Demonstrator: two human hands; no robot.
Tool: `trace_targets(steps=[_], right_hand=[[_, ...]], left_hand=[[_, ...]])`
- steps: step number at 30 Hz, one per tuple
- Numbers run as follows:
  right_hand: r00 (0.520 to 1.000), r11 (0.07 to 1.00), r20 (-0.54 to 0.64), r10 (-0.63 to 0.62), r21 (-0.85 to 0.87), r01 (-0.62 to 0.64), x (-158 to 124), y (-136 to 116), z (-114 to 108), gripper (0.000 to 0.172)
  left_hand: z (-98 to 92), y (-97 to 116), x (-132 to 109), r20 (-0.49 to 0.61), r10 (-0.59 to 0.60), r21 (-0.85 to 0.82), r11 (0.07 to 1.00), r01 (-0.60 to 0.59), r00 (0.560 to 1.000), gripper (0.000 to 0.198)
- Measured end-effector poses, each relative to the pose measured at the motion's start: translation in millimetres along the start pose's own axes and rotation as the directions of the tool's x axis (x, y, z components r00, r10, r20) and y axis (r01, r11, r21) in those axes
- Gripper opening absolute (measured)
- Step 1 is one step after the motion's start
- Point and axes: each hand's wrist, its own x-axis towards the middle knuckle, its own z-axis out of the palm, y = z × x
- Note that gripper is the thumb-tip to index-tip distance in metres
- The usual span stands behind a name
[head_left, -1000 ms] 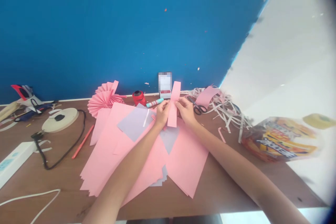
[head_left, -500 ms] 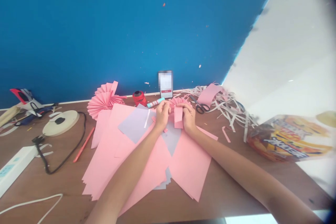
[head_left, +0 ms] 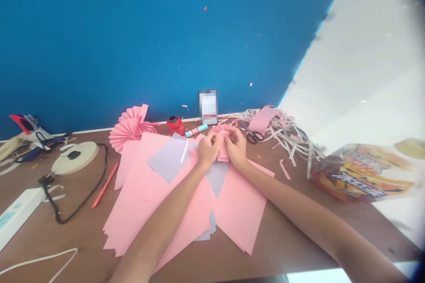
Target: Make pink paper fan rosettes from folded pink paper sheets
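Note:
My left hand (head_left: 209, 148) and my right hand (head_left: 236, 145) meet over a small pleated pink paper strip (head_left: 223, 149), both pinching it from either side. The strip is folded short and stands just above a spread of large pink paper sheets (head_left: 159, 194) on the brown table (head_left: 66, 234). A grey sheet (head_left: 169, 159) lies among the pink ones. A finished pink paper fan (head_left: 131, 126) rests at the back left by the blue wall.
Scissors (head_left: 252, 135), a glue stick (head_left: 195, 131), a red spool (head_left: 175, 124) and a phone (head_left: 208, 106) line the wall. Shredded paper strips (head_left: 285, 135) pile at right, beside a snack bag (head_left: 361, 172). A tape roll (head_left: 75, 157), black cable (head_left: 83, 185), red pencil (head_left: 104, 185) and power strip (head_left: 16, 210) lie left.
The long upright pink strip has been folded down into a short pleated bundle, and both hands have closed in together on it, slightly lower.

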Motion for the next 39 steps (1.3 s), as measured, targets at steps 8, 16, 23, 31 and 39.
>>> trace_targets(steps=[8, 16, 23, 31, 39], right_hand=[[0.996, 0.998, -0.076, -0.044, 0.032, 0.046, -1, 0, 0, 0.037], [0.995, 0.994, -0.001, 0.104, 0.036, -0.104, 0, 2, -1, 0.03], [0.98, 0.986, 0.122, 0.155, 0.042, -0.161, 0, -1, 1, 0.028], [0.976, 0.981, 0.123, 0.178, 0.052, -0.185, 1, -3, 0, 0.025], [0.979, 0.982, 0.123, 0.163, 0.076, -0.173, 0, -3, 1, 0.027]], left_hand=[[2.8, -3, 3, 0.155, 0.102, -0.034, 0.995, -0.098, 0.983, 0.038], [1.4, -7, 9, 0.016, -0.009, -0.272, 0.962, 0.013, 1.0, 0.032], [2.0, -12, 11, -0.096, -0.086, -0.37, 0.928, 0.044, 0.992, 0.034], [5.7, -12, 12, -0.059, -0.083, -0.433, 0.9, 0.049, 0.995, 0.03], [2.3, -6, 10, -0.06, -0.006, -0.307, 0.952, -0.013, 0.998, 0.032]])
